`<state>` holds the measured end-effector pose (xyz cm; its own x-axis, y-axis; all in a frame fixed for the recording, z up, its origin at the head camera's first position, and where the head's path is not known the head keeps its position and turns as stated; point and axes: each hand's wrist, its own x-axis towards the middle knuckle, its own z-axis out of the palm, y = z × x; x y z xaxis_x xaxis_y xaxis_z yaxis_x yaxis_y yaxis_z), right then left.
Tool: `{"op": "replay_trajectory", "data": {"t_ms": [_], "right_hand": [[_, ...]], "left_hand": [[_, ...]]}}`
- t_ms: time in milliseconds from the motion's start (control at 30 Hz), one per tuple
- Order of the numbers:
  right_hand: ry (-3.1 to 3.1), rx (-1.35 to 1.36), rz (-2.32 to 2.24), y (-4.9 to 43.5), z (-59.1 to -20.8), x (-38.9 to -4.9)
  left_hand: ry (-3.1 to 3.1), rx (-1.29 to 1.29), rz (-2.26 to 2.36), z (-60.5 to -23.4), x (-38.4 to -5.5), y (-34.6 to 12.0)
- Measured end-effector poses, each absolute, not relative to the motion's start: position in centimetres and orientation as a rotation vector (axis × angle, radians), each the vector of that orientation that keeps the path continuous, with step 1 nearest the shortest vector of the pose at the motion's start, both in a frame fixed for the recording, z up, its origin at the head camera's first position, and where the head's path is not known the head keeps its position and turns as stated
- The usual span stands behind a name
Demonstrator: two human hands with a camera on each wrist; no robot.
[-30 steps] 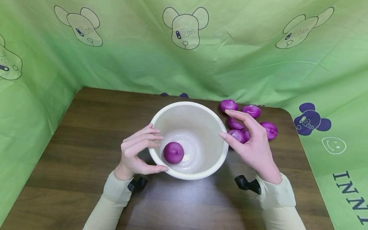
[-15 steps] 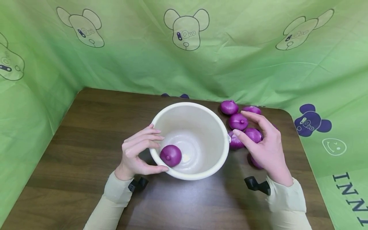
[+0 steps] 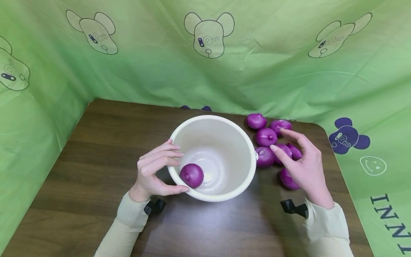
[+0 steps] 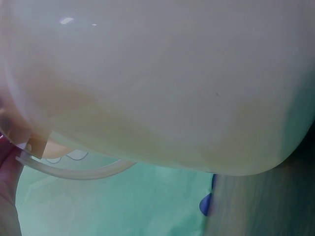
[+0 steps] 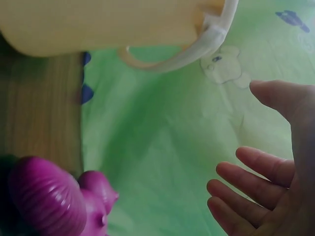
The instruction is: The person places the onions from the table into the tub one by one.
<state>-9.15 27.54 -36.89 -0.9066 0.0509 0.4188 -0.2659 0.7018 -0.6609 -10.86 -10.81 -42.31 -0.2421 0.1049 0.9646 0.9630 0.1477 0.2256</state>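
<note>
A white bucket (image 3: 221, 196) stands in the middle of the table, with one purple onion (image 3: 192, 175) lying inside at its near left. My left hand (image 3: 157, 169) holds the bucket's left side, fingers over the rim and thumb along the near edge. To the right of the bucket, my right hand (image 3: 303, 164) hovers over several purple onions (image 3: 265, 137) with nothing in its grasp. Its thumb and fingers are spread apart, as the right wrist view also shows, with the onions (image 5: 47, 196) below. One onion (image 3: 288, 179) is partly covered by this hand.
The brown wooden table (image 3: 106, 150) meets a green printed curtain (image 3: 154, 71) at the back and sides. The bucket's handle (image 5: 162, 64) hangs on its far side. Black cameras (image 3: 293, 208) are strapped to both wrists.
My right hand has moved right, away from the bucket rim and over the onion group. The onion inside has rolled slightly and settled. The left hand keeps its place on the rim.
</note>
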Motion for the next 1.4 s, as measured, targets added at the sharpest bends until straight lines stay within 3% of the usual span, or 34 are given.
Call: {"op": "replay_trajectory", "data": {"t_ms": [1400], "right_hand": [[-2.686, -0.17, 0.981, 33.1, -38.2, -8.0]], "left_hand": [[-1.552, -1.069, -1.228, -42.2, -10.8, -10.8]]}}
